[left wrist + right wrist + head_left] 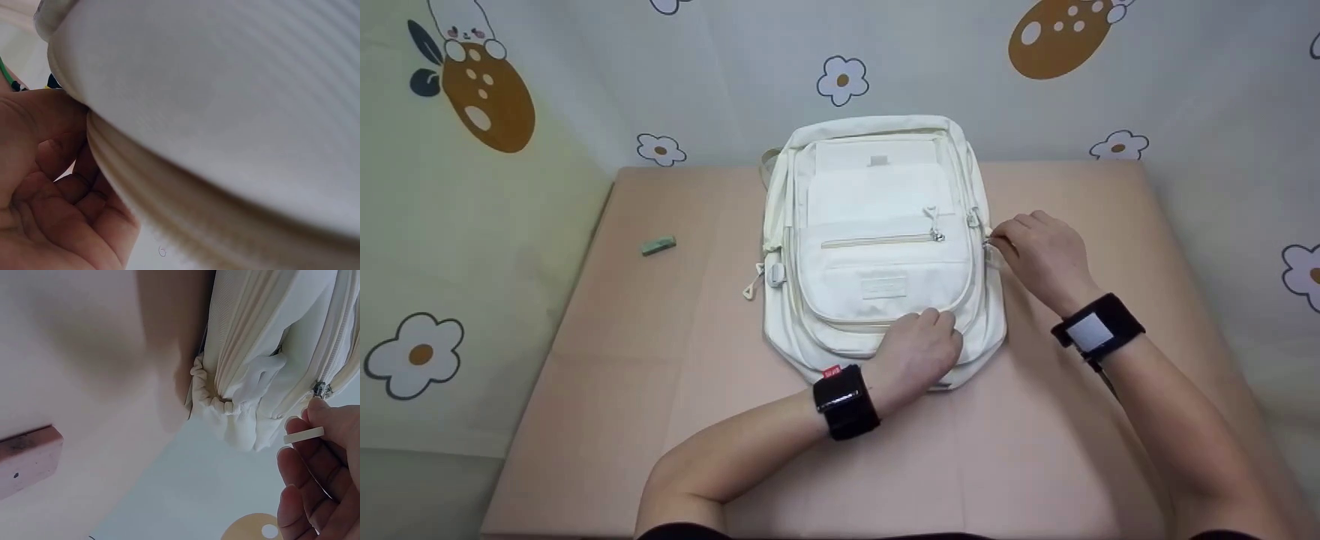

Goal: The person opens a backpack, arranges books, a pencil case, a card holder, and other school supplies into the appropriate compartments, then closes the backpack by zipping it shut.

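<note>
Backpack [877,195]: I see it on the table [660,337]
Left hand [919,352]: grips its lower front edge
Right hand [1046,251]: pinches a zipper pull [304,435] at its right side, apart from my left
Green block [658,245]: left of it

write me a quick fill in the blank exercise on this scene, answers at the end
1. The right grip pinches the pull tab of a ____.
2. Of the upper and lower halves of the bag, the left grip is at the ____ one.
3. The small block on the table is ____ in colour.
4. The band on the left wrist is ____.

Missing words: zip; lower; green; black
</note>
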Tool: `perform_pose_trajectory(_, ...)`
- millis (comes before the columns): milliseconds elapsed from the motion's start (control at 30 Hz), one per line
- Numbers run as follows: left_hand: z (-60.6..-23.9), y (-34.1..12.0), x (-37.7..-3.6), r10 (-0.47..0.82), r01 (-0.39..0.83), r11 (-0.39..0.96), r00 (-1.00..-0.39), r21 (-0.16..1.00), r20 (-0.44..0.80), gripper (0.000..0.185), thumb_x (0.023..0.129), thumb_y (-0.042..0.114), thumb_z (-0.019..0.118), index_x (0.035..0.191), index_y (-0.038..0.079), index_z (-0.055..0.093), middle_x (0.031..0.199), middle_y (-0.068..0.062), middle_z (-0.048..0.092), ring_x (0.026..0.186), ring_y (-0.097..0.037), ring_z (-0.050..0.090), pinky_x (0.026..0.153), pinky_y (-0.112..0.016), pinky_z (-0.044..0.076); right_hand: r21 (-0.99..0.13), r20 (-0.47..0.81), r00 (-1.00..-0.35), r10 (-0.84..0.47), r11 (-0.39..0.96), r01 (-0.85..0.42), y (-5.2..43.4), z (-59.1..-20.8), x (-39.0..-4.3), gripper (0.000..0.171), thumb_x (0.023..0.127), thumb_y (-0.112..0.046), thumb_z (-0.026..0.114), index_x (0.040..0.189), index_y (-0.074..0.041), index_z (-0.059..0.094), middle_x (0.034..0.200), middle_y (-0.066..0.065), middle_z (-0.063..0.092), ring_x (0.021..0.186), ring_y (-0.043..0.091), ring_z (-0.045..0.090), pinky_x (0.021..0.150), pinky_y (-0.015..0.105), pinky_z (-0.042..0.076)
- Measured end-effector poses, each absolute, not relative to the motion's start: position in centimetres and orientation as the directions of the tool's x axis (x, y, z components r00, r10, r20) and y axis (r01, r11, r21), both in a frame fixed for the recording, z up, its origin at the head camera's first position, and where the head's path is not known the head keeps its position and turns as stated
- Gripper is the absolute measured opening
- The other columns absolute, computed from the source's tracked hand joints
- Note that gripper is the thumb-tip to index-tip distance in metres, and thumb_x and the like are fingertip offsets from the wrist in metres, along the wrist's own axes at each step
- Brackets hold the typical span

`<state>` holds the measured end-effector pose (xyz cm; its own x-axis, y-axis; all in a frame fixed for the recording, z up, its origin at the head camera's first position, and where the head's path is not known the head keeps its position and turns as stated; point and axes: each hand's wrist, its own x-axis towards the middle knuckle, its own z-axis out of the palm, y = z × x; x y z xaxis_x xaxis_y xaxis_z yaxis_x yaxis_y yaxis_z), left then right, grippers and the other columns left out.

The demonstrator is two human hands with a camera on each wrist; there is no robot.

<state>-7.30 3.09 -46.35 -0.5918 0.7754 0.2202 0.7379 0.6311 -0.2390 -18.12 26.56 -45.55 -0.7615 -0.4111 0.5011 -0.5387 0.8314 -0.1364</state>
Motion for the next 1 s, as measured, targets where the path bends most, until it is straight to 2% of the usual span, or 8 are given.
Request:
perform_pose_trajectory(433, -46.3, 3.1, -7.3, 0.772, 0.737, 0.635, -0.601, -0.230, 0.206, 0.009, 0.093, 0.012, 0.064, 0.091, 0.014, 0.072, 0.090, 0.000, 0.059, 0.080, -0.016, 0.058, 0.060, -0.027, 0.048, -0.109, 0.491, -0.759, -0.428, 0.834, -0.541, 26.5, -45.0, -19.1, 0.009, 0.094, -0.015, 0.074, 0.096, -0.006, 0.075, 0.086, 0.010, 0.072, 0.078, 0.031, 0.063, 0.066, 0.044, 0.050)
perform_pose_trajectory(1000, -46.6, 3.1, -7.3, 0.781, 0.735, 0.624, -0.581, -0.263, 0.229, 0.007, 0.091, 0.011, 0.066, 0.088, 0.015, 0.071, 0.087, 0.000, 0.058, 0.077, -0.015, 0.057, 0.058, -0.026, 0.047, -0.063, 0.445, -0.795, -0.412, 0.871, -0.487, 25.7, -44.4, -22.5, 0.012, 0.096, -0.012, 0.072, 0.094, -0.001, 0.073, 0.083, 0.014, 0.070, 0.079, 0.035, 0.062, 0.065, 0.048, 0.050)
